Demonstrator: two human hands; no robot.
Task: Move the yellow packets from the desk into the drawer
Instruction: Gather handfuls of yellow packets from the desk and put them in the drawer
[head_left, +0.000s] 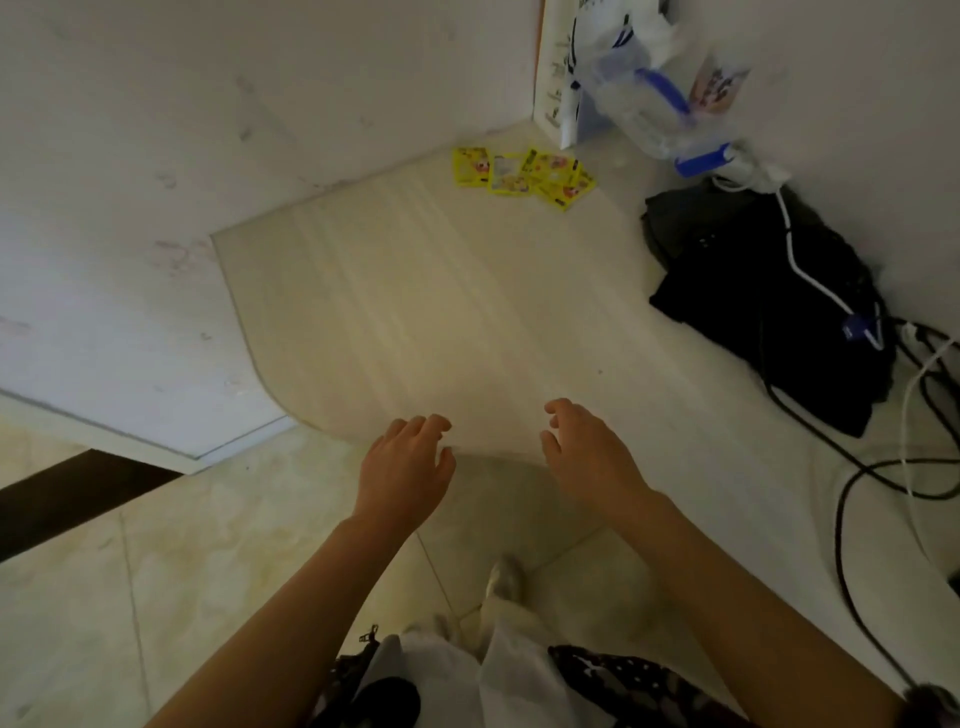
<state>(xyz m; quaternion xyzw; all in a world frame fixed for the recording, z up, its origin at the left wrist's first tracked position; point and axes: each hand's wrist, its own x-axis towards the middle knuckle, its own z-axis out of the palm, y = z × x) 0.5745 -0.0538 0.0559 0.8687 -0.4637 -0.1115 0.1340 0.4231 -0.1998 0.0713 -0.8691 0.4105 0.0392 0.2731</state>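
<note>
Several yellow packets (522, 171) lie in a loose overlapping row at the far end of the pale wooden desk (441, 291), near the wall corner. My left hand (408, 465) hovers at the desk's curved front edge with fingers apart and nothing in it. My right hand (587, 447) is beside it, also empty with fingers loosely curled, just over the front edge. Both hands are far from the packets. No drawer shows in this view.
A black bag (769, 291) with a white cable lies on the desk at right, and black cords (872, 467) trail toward the front. A clear plastic bag with blue parts (654, 98) stands in the far corner. A tiled floor is below.
</note>
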